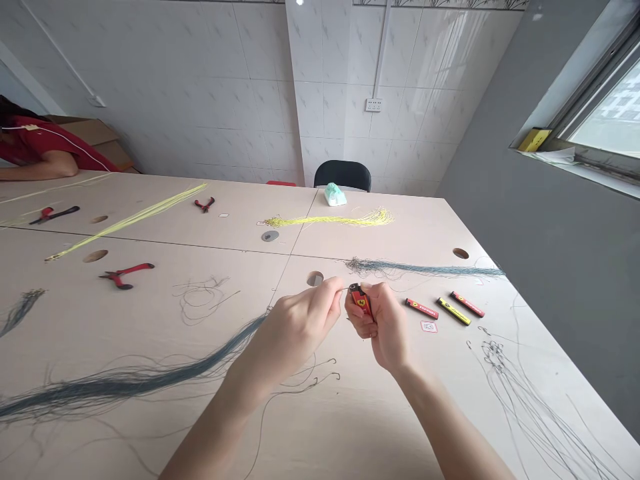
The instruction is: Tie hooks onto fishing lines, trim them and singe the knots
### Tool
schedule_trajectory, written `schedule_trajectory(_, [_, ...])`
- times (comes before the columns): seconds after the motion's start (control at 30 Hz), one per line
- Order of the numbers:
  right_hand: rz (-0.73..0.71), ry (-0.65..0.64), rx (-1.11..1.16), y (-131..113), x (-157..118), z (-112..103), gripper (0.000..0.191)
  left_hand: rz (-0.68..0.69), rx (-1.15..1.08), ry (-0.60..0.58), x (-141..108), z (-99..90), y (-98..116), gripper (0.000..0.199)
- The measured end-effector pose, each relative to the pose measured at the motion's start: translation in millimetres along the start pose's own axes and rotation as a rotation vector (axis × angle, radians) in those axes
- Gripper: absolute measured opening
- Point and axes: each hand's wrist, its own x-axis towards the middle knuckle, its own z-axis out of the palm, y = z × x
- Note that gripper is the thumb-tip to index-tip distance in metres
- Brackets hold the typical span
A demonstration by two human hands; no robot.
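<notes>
My right hand (383, 323) is wrapped round a red lighter (361, 300), its thumb near the lighter's top. Close to the lighter's top, my left hand (305, 317) pinches a thin dark line (345, 288); its far end is too small to make out. Below my left hand, several thin lines with small hooks (316, 381) lie on the table. A thick bundle of blue-grey lines (165, 381) runs from the left edge to beneath my left wrist.
Two red lighters (421, 309) and a yellow one (453, 311) lie right of my hands, near hooked lines (494, 357). Red pliers (125, 275), yellow bundles (330, 220) and a blue bundle (430, 269) lie on the table (380, 427). A person in red (55, 143) leans at the far left.
</notes>
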Motion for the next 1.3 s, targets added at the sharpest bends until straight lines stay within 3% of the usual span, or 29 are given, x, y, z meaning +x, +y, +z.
schedule_trajectory(1.3, [0.013, -0.012, 0.007, -0.6, -0.2, 0.2, 0.033, -0.011, 0.016, -0.001, -1.6, -2.6, 1.0, 0.014])
